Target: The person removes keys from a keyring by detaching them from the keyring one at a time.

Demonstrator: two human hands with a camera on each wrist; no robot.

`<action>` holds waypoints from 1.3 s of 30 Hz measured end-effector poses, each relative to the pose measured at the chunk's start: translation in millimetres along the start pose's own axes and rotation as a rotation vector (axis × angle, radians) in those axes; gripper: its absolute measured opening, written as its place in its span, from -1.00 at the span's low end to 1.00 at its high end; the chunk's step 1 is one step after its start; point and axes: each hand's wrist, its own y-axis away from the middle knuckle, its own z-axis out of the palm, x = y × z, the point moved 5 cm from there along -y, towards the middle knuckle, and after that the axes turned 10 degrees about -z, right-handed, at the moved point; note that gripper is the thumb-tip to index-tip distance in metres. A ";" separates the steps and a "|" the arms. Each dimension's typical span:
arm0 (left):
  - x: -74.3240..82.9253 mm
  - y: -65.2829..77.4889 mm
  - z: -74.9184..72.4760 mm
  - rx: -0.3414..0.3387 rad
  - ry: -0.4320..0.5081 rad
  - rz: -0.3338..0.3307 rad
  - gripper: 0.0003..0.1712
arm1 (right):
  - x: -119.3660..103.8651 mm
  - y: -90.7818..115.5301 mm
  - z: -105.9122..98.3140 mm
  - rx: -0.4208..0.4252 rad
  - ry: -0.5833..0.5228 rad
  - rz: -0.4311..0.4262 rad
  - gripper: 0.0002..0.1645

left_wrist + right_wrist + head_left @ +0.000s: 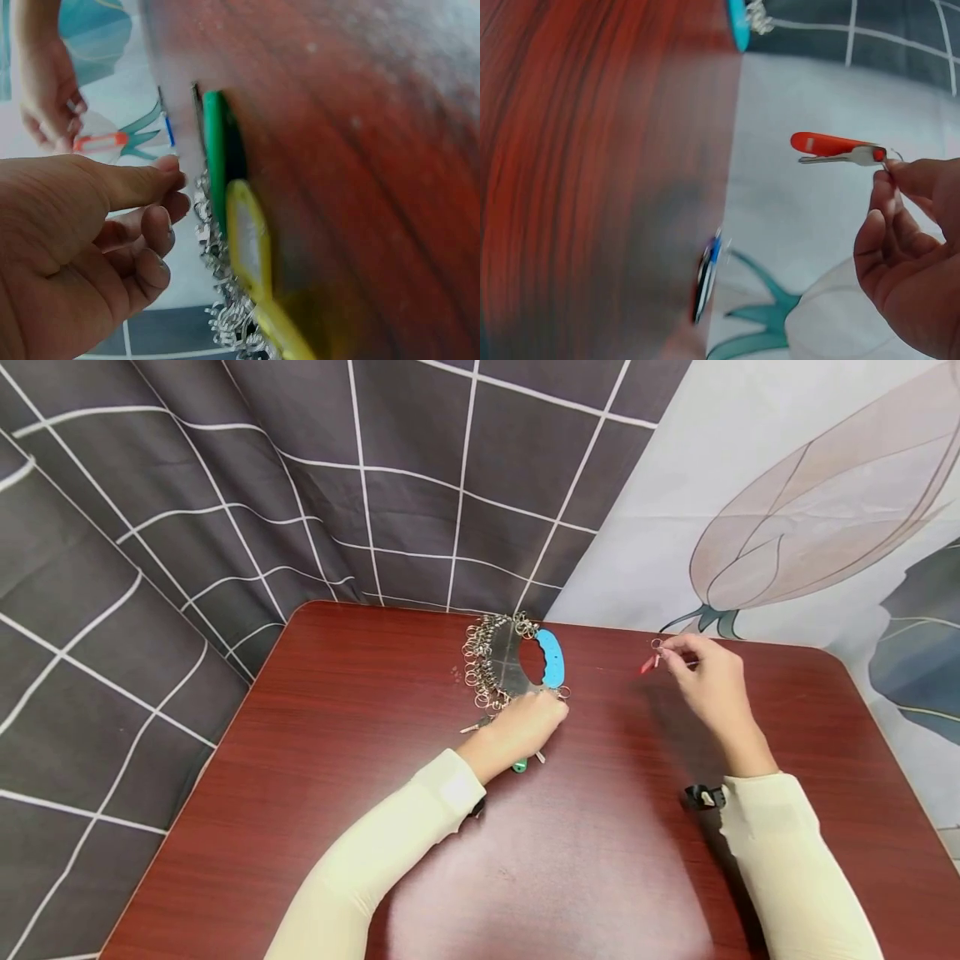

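One silver metal key [859,156] with red oblong tag [821,142]: three o'clock of grey, blue-handled plate [508,667], right hand [708,681] pinching it, probably to avoid tangling. Left hand [522,725] at plate's six o'clock; grip unclear.

The key tag [829,142] is red, handle [553,658] blue, curtain [412,514] white-gridded grey, and second tag [289,331] seemingly yellow.

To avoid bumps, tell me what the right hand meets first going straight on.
Beyond the red tag it holds, the right hand probably meets the white printed cloth first; depth is unclear.
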 end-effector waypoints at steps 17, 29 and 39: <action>-63.0 34.0 -41.8 0.149 0.233 -0.043 -0.68 | 73.9 22.9 -39.8 -0.038 0.123 0.132 -0.73; -106.2 75.9 -36.4 0.130 0.218 -0.135 -0.60 | 106.0 25.9 -64.1 -0.138 0.241 0.027 -0.84; -120.0 97.5 -24.4 0.177 0.112 -0.080 -0.60 | 88.7 23.2 -45.9 -0.354 0.555 -0.289 -0.81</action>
